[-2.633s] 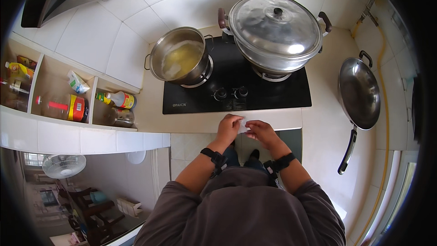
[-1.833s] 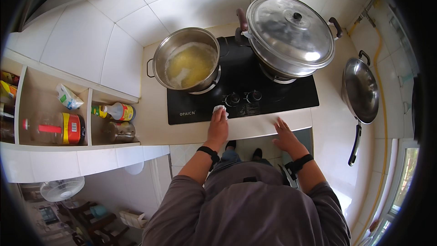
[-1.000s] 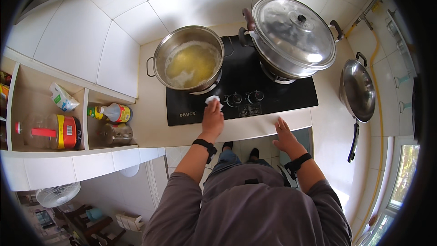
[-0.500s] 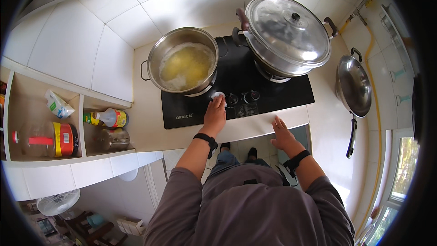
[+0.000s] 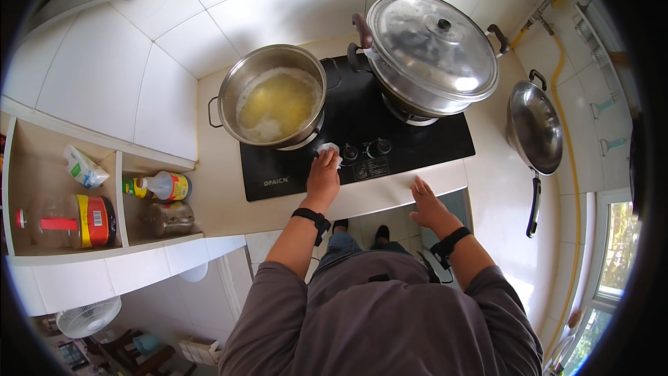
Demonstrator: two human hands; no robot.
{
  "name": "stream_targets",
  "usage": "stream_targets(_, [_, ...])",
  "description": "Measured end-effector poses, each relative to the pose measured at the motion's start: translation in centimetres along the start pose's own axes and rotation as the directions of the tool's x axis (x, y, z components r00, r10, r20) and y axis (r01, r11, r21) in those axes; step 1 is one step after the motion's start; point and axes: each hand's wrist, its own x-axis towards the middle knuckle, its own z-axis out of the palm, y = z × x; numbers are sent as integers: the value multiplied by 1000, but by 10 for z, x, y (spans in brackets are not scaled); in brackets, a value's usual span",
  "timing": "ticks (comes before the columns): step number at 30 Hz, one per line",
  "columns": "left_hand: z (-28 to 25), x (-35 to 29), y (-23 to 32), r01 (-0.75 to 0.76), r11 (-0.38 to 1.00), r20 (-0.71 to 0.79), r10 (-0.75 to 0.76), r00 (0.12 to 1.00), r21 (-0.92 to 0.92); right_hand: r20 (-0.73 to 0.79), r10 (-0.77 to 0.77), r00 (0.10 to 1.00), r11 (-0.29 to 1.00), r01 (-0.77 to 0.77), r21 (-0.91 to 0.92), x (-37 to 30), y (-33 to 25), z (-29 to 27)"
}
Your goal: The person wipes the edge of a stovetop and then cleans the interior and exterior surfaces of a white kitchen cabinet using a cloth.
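My left hand (image 5: 323,177) presses a crumpled white tissue (image 5: 328,147) onto the black glass gas stove (image 5: 292,172), just left of its two control knobs (image 5: 364,149). The fingers are bent over the tissue and partly cover it. Over the stove's front edge, to the right, my right hand (image 5: 429,205) hovers near the counter lip with fingers stretched and nothing in them. Behind my left hand, a steel pot (image 5: 229,101) of bubbling yellowish liquid sits on the left burner. A large lidded steel pot (image 5: 431,49) covers the right burner.
A wok (image 5: 536,129) with a black handle leans at the right wall, beside a yellow gas hose (image 5: 572,188). On the left, a shelf unit (image 5: 120,198) holds a big oil jug (image 5: 76,221), a bottle (image 5: 167,186), a glass jar (image 5: 170,218) and a white packet (image 5: 87,166).
The view has shifted slightly, moving the whole scene a little to the left. My left hand still holds the tissue at nearly the same place by the knobs; my right hand stays extended.
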Motion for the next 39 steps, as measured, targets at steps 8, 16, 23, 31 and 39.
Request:
stream_targets(8, [4,-24,22,-141,977,8,144,990,-157,14,43,999,999,-44,8,-2,-3,-2])
stream_targets(16, [-3,-5,15,-62,997,-83,58,995,-46,-46,0,999,1000,-1,-13,-3,2,5])
stream_targets(23, [9,-25,35,-99,988,-8,99,995,-114,-35,17,999,1000,-17,16,-4,-3,1])
stream_targets(31, [4,-1,23,-22,989,-28,26,999,143,-17,22,1000,999,-22,29,-8,-4,-5])
stream_targets(39, [21,-11,27,174,961,-50,-189,981,-214,-16,6,1000,1000,-5,13,-4,-5,-5])
